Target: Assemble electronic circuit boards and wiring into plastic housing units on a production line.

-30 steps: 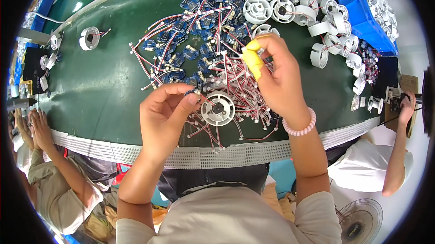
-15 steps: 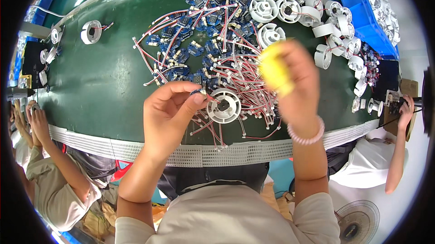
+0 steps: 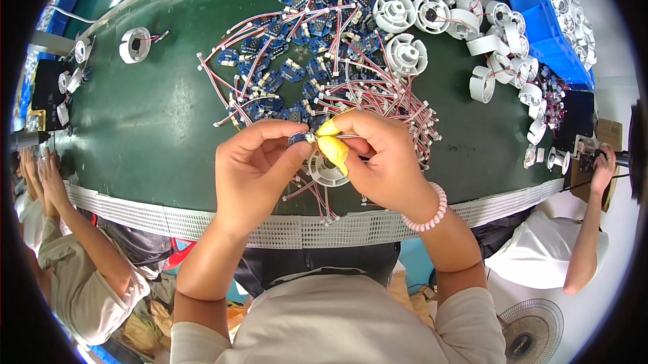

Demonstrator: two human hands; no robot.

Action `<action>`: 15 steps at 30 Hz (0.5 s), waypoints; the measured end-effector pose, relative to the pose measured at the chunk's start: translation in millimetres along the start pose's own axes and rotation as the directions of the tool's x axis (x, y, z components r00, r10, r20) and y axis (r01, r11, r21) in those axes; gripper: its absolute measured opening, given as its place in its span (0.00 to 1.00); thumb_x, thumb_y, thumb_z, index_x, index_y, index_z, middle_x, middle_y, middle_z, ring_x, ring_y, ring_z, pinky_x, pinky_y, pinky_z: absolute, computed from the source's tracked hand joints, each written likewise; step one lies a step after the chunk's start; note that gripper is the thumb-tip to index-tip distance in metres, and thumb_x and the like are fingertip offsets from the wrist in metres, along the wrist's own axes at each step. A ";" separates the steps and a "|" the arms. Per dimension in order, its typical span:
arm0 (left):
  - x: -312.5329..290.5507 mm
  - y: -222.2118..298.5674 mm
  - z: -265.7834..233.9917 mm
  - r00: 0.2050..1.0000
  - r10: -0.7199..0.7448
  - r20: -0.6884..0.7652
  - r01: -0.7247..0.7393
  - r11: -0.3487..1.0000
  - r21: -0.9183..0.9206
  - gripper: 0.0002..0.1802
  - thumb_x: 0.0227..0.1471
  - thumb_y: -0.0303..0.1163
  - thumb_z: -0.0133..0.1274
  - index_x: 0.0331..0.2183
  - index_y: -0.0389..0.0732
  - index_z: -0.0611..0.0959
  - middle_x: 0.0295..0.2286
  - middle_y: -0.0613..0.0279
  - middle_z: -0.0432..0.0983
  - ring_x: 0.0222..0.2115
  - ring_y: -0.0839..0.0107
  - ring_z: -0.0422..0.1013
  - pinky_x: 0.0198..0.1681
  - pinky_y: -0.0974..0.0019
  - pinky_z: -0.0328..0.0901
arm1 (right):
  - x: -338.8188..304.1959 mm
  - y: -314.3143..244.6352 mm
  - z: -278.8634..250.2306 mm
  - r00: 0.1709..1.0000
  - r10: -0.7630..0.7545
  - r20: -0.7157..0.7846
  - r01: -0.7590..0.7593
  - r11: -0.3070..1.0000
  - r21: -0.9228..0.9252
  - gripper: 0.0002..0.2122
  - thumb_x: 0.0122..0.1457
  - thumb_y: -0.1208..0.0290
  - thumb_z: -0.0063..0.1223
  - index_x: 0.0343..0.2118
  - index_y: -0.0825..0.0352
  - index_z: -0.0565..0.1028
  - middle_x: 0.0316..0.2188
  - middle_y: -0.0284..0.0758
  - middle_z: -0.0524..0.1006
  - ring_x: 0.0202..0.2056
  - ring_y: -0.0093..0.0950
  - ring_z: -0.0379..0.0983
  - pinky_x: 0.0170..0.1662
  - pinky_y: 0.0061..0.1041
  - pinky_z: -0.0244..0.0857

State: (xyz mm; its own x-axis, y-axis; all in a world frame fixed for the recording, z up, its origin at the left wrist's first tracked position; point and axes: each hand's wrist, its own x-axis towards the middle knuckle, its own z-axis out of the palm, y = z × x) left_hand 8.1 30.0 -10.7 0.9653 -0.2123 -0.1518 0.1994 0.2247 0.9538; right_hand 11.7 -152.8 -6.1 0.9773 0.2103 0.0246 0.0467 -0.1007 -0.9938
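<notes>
Between the thumb and index finger of my left hand point(image 3: 251, 165), closed, is a small blue circuit board point(image 3: 298, 138) with a white connector on its edge. My right hand point(image 3: 390, 161), with yellow covers on its thumb and index finger, pinches a thin cable point(image 3: 348, 136) right at that connector. The fingertips hide whether the plug sits in the socket. Beneath the two hands, partly covered, lies a round white plastic housing point(image 3: 327, 175). Loose red, white and black cables point(image 3: 398, 104) spread just beyond my right hand, and a heap of blue circuit boards point(image 3: 266, 84) lies past my left.
White round housings point(image 3: 462, 23) crowd the right side of the green table point(image 3: 169, 141), beside a blue bin point(image 3: 547, 33). One housing with a wire point(image 3: 135, 46) stands alone at left. A white perforated strip point(image 3: 324, 230) edges the table. Co-workers' hands point(image 3: 605, 165) show at both sides.
My right hand has come in from the right, down and leftward to the board, and now pinches a cable at its connector. My left hand keeps its hold, almost unmoved.
</notes>
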 end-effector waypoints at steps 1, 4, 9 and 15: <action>-0.4 0.2 0.2 1.000 0.004 -0.010 -0.004 1.000 0.015 0.12 0.47 0.13 0.53 0.37 0.30 0.78 0.35 0.59 0.74 0.36 0.74 0.73 0.40 0.73 0.69 | 0.0 -1.2 1.0 0.999 -0.022 0.031 0.026 0.990 -0.137 0.08 0.47 0.83 0.53 0.32 0.70 0.73 0.23 0.35 0.74 0.20 0.22 0.70 0.23 0.20 0.63; -1.1 -0.1 4.7 0.999 0.020 -0.040 -0.018 0.999 0.042 0.12 0.47 0.13 0.53 0.37 0.31 0.78 0.35 0.59 0.74 0.35 0.74 0.73 0.39 0.74 0.69 | -0.4 -1.5 2.9 0.993 -0.121 0.007 0.120 0.977 -0.174 0.06 0.47 0.82 0.53 0.30 0.68 0.72 0.21 0.34 0.72 0.17 0.24 0.66 0.20 0.21 0.58; -2.3 4.7 5.6 0.998 -0.014 -0.056 0.017 0.999 0.047 0.11 0.46 0.13 0.54 0.36 0.31 0.79 0.34 0.60 0.74 0.34 0.75 0.73 0.39 0.75 0.69 | -4.1 -5.1 8.0 0.982 -0.189 -0.004 0.180 0.939 -0.293 0.08 0.45 0.83 0.53 0.30 0.69 0.71 0.21 0.34 0.72 0.17 0.24 0.67 0.20 0.20 0.60; -1.6 3.5 7.7 0.999 -0.007 -0.045 0.008 1.000 0.028 0.12 0.45 0.13 0.55 0.35 0.32 0.80 0.34 0.60 0.73 0.34 0.76 0.72 0.39 0.74 0.70 | -7.5 -0.8 5.1 0.980 -0.197 -0.037 0.182 0.951 -0.249 0.09 0.44 0.84 0.52 0.31 0.69 0.71 0.22 0.34 0.72 0.16 0.22 0.66 0.20 0.19 0.60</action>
State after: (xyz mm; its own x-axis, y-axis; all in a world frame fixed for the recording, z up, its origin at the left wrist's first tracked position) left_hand 6.0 23.8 -5.2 0.9707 -0.1703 -0.1697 0.2023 0.1965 0.9594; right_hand 3.2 -149.4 -6.0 0.9559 0.1902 0.2238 0.2736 -0.2992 -0.9141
